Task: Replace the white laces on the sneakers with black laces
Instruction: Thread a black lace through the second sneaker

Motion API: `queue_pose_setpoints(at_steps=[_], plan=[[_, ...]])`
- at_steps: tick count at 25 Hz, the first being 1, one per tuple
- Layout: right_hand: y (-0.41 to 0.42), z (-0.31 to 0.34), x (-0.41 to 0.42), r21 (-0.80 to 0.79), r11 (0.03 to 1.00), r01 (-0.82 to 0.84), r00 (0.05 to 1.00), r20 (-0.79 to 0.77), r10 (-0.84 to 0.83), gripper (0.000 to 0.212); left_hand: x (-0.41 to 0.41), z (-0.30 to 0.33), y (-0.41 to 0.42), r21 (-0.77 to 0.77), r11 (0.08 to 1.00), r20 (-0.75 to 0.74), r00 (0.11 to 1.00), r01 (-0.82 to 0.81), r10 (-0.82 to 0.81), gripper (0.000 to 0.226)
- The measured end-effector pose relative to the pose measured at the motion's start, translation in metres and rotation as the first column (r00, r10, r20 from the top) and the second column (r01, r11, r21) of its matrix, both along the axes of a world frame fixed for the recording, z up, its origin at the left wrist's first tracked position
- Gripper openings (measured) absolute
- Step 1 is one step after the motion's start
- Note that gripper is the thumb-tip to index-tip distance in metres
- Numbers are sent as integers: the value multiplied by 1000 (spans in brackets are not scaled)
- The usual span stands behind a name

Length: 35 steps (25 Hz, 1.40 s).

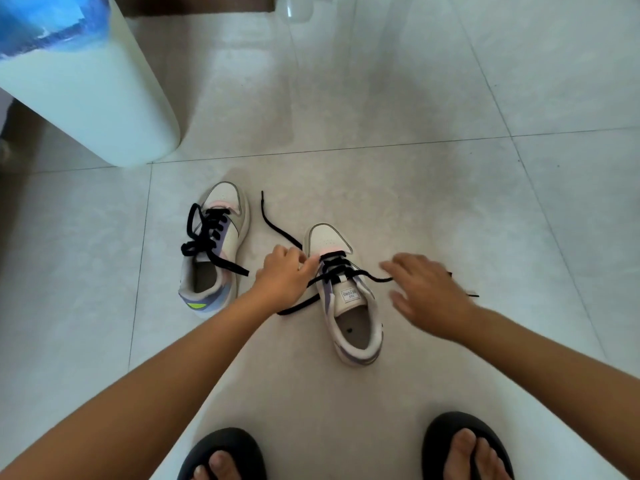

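Hands above a pair of sneakers on a tiled floor (415, 98), seen from the head camera. Left hand (284, 277) with fingers curled, pinching the black lace (277, 233) at the near sneaker's (346, 296) left eyelet row, close to the toe end; thumb and forefinger tips pressed together against the shoe's upper. Right hand (427, 294) spread flat, fingers straight and slightly apart, blurred by motion, hovering just right of the same sneaker, over the lace's right-hand stretch; contact with the lace impossible to tell. Near sneaker upright, toe pointing away, heel toward the feet, tongue label visible; black lace threaded through the lower eyelets only, one loose end trailing up and to the left across the floor, another stretch lying below the left hand, a third running right beneath the right hand. Second sneaker (216, 249) to the left, well apart, tipped slightly onto its side, laced in black with a loose, untied tangle (204, 237) spilling over its left edge. Uppers off-white and smooth, with lilac and pink panels; yellow-green patch at the second sneaker's heel. Laces flat and woven, matt black. Floor of large glossy pale tiles with thin dark grout lines. Rounded white cylinder (104, 98) at upper left, blue material at its top. Black slippers (221, 448) on both feet at the bottom edge.
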State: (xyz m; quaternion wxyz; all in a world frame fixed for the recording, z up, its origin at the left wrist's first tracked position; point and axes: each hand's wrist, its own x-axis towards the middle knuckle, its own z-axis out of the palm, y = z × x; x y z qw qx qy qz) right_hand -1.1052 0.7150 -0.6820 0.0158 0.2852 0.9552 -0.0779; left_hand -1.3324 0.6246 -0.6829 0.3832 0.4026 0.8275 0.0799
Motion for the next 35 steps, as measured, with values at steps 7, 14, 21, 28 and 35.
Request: queue_pose_setpoints(at_steps=[7, 14, 21, 28, 35], plan=[[-21, -22, -35, -176, 984, -25, 998, -68, 13, 41, -7, 23, 9, 76, 982, 608, 789, -173, 92, 40], [11, -16, -6, -257, 910, 325, 940, -16, -341, 27, -47, 72, 16, 141, 789, 856, 473, -598, 206, 35], [23, -16, 4, -292, 874, 388, 920, 60, -388, 28, -115, 84, 8, 58, 418, 977, 137, -906, 162, 31], [32, -14, 3, -338, 845, 415, 906, 72, -417, 27, -197, 68, -21, -7, -7, 991, -8, -1000, 131, 26], [38, -13, -2, -296, 877, 378, 924, 61, -378, 30, -206, 63, -30, 83, -27, 995, 82, -996, 52, 31]])
